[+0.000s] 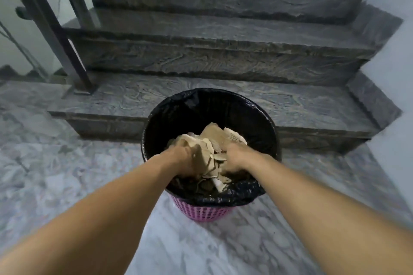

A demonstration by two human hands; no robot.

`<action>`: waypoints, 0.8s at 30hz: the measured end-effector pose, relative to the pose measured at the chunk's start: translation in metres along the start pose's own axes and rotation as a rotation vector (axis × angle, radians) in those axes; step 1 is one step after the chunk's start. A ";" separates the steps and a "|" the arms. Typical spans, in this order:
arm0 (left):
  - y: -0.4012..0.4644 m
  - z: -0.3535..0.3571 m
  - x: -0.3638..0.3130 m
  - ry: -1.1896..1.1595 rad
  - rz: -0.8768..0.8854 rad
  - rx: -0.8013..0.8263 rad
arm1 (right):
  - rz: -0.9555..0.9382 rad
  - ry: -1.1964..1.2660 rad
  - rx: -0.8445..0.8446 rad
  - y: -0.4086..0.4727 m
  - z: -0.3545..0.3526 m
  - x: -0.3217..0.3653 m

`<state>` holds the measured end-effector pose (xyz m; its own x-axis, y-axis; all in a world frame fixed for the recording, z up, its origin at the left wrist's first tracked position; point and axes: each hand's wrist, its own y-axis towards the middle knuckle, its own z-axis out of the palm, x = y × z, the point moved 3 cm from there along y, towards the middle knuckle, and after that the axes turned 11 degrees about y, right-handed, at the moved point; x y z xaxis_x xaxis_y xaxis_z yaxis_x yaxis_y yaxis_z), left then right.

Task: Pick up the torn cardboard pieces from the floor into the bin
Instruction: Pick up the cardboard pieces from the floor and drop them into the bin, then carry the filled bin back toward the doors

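While both hands are sunk inside the bin, the step in hand appears to be the release of a load of torn cardboard pieces into it. The left hand curls round the left side of the bundle, and the right hand curls round its right side; the bundle is held between them, inside the black liner and just below its rim. Further scraps lie lower in the bin, beneath the hands.

To do this step well, the person would likely lower the bundle a little further before loosening the fingers, so that light scraps drop straight down rather than flutter over the rim. Opening both hands together should keep the load from tipping to one side. The liner is thin and folded loosely over the rim; a snagged finger could drag it inward, so the hands are best withdrawn straight up.

The bin is a pink lattice basket standing on a pale marbled floor. No cardboard shows on the floor near the bin, which suggests the task is close to done. Just behind the bin rise dark veined stone steps. Left of the bin and further back stands a metal railing post; right of the bin runs a pale wall.
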<state>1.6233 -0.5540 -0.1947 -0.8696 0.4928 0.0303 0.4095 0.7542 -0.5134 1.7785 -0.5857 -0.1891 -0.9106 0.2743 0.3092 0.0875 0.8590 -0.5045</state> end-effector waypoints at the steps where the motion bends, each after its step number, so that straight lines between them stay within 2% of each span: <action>1: 0.007 0.008 -0.001 0.018 -0.025 0.049 | 0.021 -0.042 0.069 0.011 0.013 -0.004; 3: 0.024 0.021 -0.003 0.032 -0.045 0.138 | 0.081 -0.080 0.185 0.031 0.035 -0.013; 6: 0.038 0.028 -0.008 0.005 -0.063 0.232 | 0.161 -0.079 0.240 0.044 0.047 -0.019; 11: 0.051 0.041 -0.009 -0.082 -0.115 0.289 | 0.231 0.001 0.209 0.047 0.051 -0.014; 18: 0.032 0.032 -0.005 -0.053 -0.100 0.209 | 0.165 0.016 0.140 0.027 0.019 -0.015; 20: 0.022 0.016 0.004 -0.045 -0.081 0.180 | 0.101 -0.035 0.054 0.013 -0.001 -0.016; 22: 0.013 -0.002 0.015 -0.013 -0.082 0.088 | 0.024 -0.061 -0.059 -0.002 -0.017 -0.015; 24: 0.006 -0.026 0.021 0.094 -0.063 -0.109 | -0.046 -0.089 -0.161 -0.018 -0.030 -0.015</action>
<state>1.6150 -0.5276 -0.1750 -0.8670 0.4775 0.1426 0.3868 0.8252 -0.4115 1.8024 -0.5926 -0.1603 -0.9466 0.2002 0.2528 0.1020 0.9296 -0.3542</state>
